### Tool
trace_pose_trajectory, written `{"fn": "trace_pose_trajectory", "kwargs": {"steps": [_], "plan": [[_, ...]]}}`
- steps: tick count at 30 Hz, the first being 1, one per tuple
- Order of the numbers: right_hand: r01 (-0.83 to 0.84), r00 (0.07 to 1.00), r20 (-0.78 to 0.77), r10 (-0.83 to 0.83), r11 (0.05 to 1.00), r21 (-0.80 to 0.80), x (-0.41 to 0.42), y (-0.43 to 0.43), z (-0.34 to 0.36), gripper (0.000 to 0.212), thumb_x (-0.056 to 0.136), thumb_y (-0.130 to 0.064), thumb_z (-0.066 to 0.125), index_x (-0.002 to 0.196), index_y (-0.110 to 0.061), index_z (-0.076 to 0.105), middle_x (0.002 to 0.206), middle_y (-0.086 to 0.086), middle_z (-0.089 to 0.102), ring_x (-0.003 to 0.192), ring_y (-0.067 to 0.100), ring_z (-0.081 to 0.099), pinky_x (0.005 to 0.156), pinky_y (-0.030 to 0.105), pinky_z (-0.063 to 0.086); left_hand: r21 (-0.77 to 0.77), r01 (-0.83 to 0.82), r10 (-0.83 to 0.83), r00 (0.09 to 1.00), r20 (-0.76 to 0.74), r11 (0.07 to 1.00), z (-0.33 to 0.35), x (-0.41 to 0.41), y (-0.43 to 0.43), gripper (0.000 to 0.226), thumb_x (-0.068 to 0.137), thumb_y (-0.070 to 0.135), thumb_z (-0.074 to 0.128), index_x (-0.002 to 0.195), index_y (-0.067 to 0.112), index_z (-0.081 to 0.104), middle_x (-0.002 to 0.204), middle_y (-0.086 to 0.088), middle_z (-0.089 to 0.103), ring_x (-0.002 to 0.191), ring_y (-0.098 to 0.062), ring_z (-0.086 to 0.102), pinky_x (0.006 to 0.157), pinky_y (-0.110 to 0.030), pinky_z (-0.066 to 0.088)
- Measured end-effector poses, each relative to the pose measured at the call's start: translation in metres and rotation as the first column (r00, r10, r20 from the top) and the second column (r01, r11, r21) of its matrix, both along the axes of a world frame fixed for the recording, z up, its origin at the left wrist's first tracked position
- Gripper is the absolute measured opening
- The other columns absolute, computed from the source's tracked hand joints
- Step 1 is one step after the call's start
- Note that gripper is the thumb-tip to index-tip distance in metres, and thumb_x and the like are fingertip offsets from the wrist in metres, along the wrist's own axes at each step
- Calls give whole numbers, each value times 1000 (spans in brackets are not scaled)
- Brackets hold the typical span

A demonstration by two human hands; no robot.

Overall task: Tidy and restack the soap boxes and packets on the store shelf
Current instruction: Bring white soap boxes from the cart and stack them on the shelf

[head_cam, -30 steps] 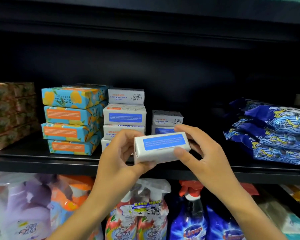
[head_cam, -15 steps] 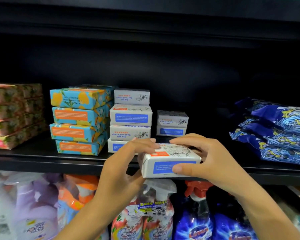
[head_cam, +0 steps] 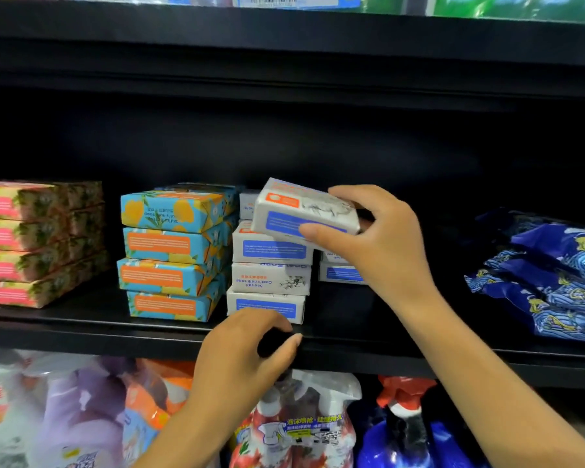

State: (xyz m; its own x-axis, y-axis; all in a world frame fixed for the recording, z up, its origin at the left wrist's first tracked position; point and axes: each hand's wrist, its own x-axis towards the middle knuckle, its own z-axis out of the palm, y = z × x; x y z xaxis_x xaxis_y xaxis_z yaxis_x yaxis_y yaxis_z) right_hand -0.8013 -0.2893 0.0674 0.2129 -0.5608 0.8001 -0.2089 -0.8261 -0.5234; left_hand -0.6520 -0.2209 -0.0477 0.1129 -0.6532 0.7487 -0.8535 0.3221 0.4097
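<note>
My right hand [head_cam: 379, 241] grips a white soap box [head_cam: 298, 211] with a blue label and an orange patch, holding it tilted above the stack of white soap boxes [head_cam: 271, 265] on the black shelf [head_cam: 81, 327]. My left hand [head_cam: 247, 356] hovers at the shelf's front edge with loosely curled fingers, holding nothing, just below the stack's bottom box. A shorter pile of white boxes [head_cam: 340, 273] sits behind my right hand, partly hidden. A stack of blue and orange soap boxes [head_cam: 173, 251] stands to the left.
Pink floral soap boxes [head_cam: 31, 241] are stacked at the far left. Blue patterned packets [head_cam: 547, 275] lie piled at the right. Spray bottles and refill pouches [head_cam: 284, 427] fill the shelf below. A dark gap lies between the white boxes and the blue packets.
My right hand has lifted the white box up and back over the white stack. My left hand has let go of it and dropped to the shelf edge.
</note>
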Motion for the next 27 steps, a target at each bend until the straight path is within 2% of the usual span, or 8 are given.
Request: {"fn": "trace_pose_trajectory", "kwargs": {"steps": [4, 8, 11, 14, 17, 20, 23, 27], "plan": [[91, 987, -130, -94, 995, -26, 28, -20, 6, 55, 66, -44, 79, 111, -14, 64, 105, -4, 61, 94, 6, 57, 80, 18, 49, 47, 8, -7, 1000, -17, 999, 4, 2, 0, 31, 76, 54, 53, 79, 27, 68, 78, 17, 66, 78, -4, 62, 67, -32, 52], [177, 956, -205, -209, 970, -164, 39, -30, 0, 40, 75, -44, 72, 101, -15, 68, 104, -3, 58, 100, 8, 45, 76, 8, 35, 63, 20, -19, 1000, -24, 998, 4, 1, 2, 28, 76, 52, 56, 75, 27, 68, 80, 18, 67, 80, 0, 62, 70, -29, 52], [233, 931, -215, -296, 933, -274, 39, -34, -2, 38, 78, -45, 69, 102, -15, 68, 105, -3, 55, 103, 8, 41, 80, 18, 37, 75, 9, -6, 999, -35, 997, 6, 0, 2, 19, 75, 45, 62, 73, 27, 68, 79, 19, 67, 81, 2, 61, 71, -27, 52], [237, 961, -70, -266, 930, -281, 26, -38, -6, 33, 84, -44, 61, 97, -15, 69, 99, -4, 58, 98, 9, 48, 79, 14, 37, 85, 14, -10, 999, -42, 996, 7, 0, 3, 15, 76, 42, 66, 72, 28, 68, 78, 20, 67, 80, 2, 61, 70, -24, 51], [303, 953, 85, -291, 930, -207, -3, -53, -15, 24, 88, -36, 57, 91, -15, 69, 92, -2, 62, 94, 17, 56, 83, 31, 47, 111, 23, -19, 999, -37, 994, 7, 1, 4, 10, 79, 35, 74, 73, 29, 67, 79, 21, 65, 81, 3, 60, 73, -24, 51], [496, 834, -245, -495, 866, -63, -28, -80, -26, 34, 83, -36, 65, 110, -16, 64, 109, 4, 61, 111, 24, 50, 91, 33, 42, 153, 53, -50, 998, -27, 987, 11, -2, 0, 7, 80, 38, 69, 76, 31, 67, 80, 22, 64, 84, 4, 57, 76, -20, 47], [485, 679, -581, -448, 869, -103, -32, -95, -41, 55, 79, -37, 70, 125, -13, 54, 122, 8, 57, 115, 25, 47, 92, 32, 42, 160, 79, -82, 997, 9, 984, 14, -11, -6, 8, 81, 37, 67, 78, 30, 68, 79, 20, 64, 83, 2, 56, 74, -16, 42], [471, 556, -643, -526, 837, -277, -27, -98, -50, 41, 76, -24, 72, 110, -11, 53, 112, 9, 57, 104, 25, 48, 79, 30, 41, 132, 88, -86, 996, -24, 987, 13, -18, -7, 11, 79, 33, 72, 71, 27, 69, 74, 17, 65, 78, -1, 58, 72, -24, 46]]}}
